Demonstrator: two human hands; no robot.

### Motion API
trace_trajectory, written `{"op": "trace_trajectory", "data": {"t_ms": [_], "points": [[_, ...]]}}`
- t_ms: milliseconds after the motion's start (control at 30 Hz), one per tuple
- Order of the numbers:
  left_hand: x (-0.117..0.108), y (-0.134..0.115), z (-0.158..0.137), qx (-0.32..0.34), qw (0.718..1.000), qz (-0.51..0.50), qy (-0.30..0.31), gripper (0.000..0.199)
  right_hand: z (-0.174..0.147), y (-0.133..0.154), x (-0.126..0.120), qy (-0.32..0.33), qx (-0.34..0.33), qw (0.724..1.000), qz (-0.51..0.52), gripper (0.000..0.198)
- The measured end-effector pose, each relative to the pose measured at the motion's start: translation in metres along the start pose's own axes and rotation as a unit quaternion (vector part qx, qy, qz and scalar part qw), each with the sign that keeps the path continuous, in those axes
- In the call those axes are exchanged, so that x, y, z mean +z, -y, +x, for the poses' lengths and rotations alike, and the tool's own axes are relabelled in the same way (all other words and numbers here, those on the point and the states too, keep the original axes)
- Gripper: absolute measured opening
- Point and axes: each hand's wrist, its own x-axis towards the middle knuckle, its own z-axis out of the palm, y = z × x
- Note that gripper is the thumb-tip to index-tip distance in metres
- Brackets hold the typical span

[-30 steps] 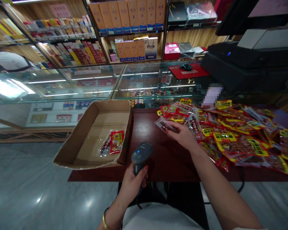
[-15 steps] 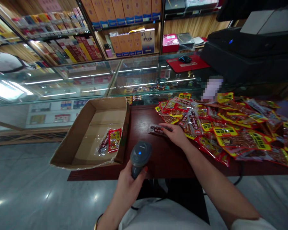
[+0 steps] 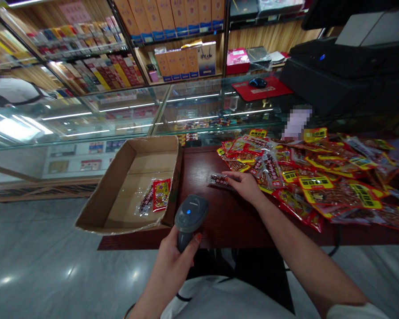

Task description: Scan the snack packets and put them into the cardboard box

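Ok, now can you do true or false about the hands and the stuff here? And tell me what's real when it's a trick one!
1. The left hand holds a scanner. True.
2. The scanner's little light is red. False: it glows blue.
3. A red-and-yellow packet lies in the cardboard box. True.
4. The right hand is inside the cardboard box. False: it is outside the box, holding a small packet.
5. The computer mouse sits on a red mat. True.
6. The big pile of packets is to the left of the cardboard box. False: it is to the right.
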Motion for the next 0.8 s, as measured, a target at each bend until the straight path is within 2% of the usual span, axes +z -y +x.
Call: {"op": "trace_trajectory", "data": {"t_ms": [233, 433, 800], "points": [[-0.0002, 0.0028, -0.0003, 0.008, 1.000, 0.013, 0.015, 0.022, 0.0004, 0.0010, 0.0008, 0.001, -0.004, 1.000, 0.007, 0.028], [0.0013, 0.0017, 0.0018, -0.002, 1.000, -0.002, 0.024, 0.023, -0.0003, 0.0040, 0.0008, 0.011, 0.021, 1.000, -0.001, 0.034], [0.0011, 0.0036, 0.0024, 0.001, 1.000, -0.007, 0.028, 0.024, 0.0013, 0.0044, 0.0004, 0.009, 0.003, 1.000, -0.016, 0.032]]}}
